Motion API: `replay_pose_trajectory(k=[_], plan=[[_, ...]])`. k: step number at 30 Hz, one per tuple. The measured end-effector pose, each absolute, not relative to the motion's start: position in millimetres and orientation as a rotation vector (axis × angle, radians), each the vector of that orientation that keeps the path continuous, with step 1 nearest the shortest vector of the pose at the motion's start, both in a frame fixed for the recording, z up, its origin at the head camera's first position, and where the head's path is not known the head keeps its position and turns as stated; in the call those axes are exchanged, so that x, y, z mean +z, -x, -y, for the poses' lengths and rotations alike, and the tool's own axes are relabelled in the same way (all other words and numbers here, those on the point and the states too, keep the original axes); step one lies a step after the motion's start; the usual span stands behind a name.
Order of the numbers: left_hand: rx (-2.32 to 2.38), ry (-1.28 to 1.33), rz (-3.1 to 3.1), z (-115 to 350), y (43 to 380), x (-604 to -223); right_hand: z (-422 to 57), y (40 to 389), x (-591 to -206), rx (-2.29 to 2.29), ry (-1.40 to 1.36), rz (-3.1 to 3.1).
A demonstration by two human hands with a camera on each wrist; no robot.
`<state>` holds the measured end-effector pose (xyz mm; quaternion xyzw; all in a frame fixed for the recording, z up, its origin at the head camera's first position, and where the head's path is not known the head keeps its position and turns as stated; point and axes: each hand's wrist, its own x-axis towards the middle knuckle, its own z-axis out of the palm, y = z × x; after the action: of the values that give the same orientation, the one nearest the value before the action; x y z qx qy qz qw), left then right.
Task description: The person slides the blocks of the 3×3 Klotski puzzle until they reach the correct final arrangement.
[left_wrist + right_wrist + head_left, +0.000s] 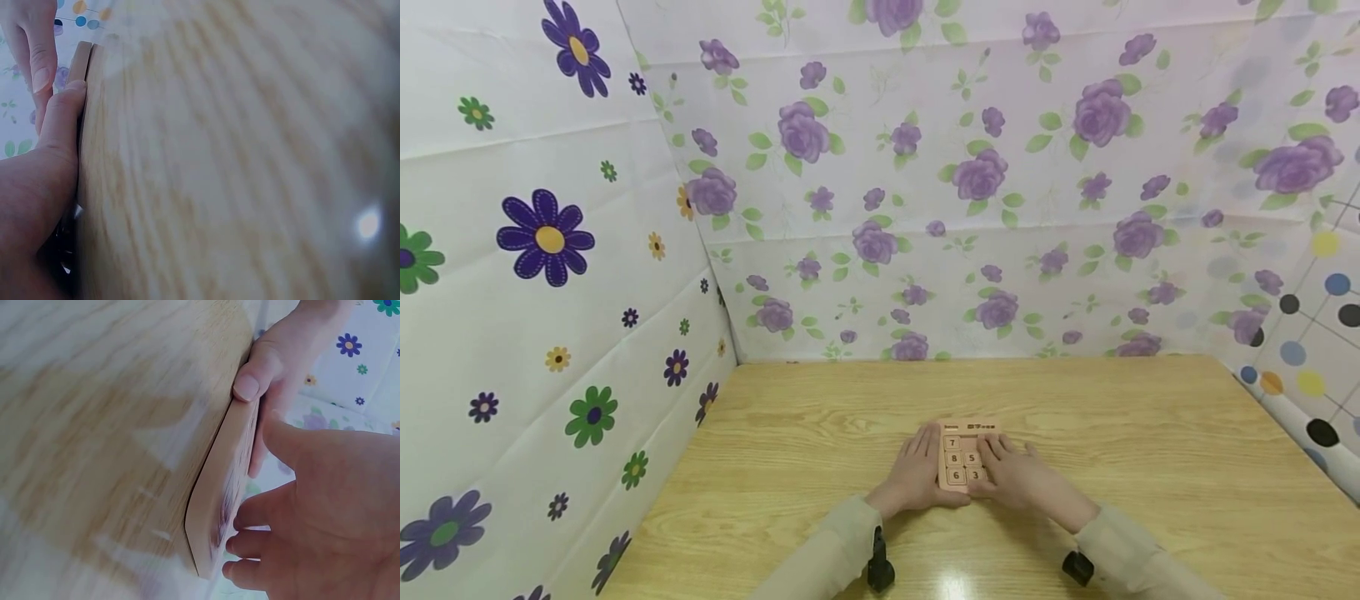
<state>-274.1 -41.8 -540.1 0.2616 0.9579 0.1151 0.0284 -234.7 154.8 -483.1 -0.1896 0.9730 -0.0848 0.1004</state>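
A wooden number slide puzzle lies flat on the table, with tiles marked 7, 8, 5, 6 and 3 showing. My left hand holds it at the left side, fingers along that edge and thumb at the near edge. In the right wrist view, that thumb presses on the puzzle's corner. Over the right part of the puzzle lies my right hand, its fingertips at the tiles; it hides the right column. Seen from the right wrist, the right fingers are slightly bent, close above the puzzle's face.
The wood-grain table extends around the puzzle on all sides. Flower-patterned cloth hangs behind it, with another patterned cloth at the left. Black wrist devices sit under both sleeves.
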Motion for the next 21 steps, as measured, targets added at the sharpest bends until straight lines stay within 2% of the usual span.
replay_pose_trajectory(k=[21], plan=[[0.359, -0.807, -2.957, 42.8, 273.4, -539.1, -152.6, 230.5, -483.4, -0.199, 0.551, -2.9]])
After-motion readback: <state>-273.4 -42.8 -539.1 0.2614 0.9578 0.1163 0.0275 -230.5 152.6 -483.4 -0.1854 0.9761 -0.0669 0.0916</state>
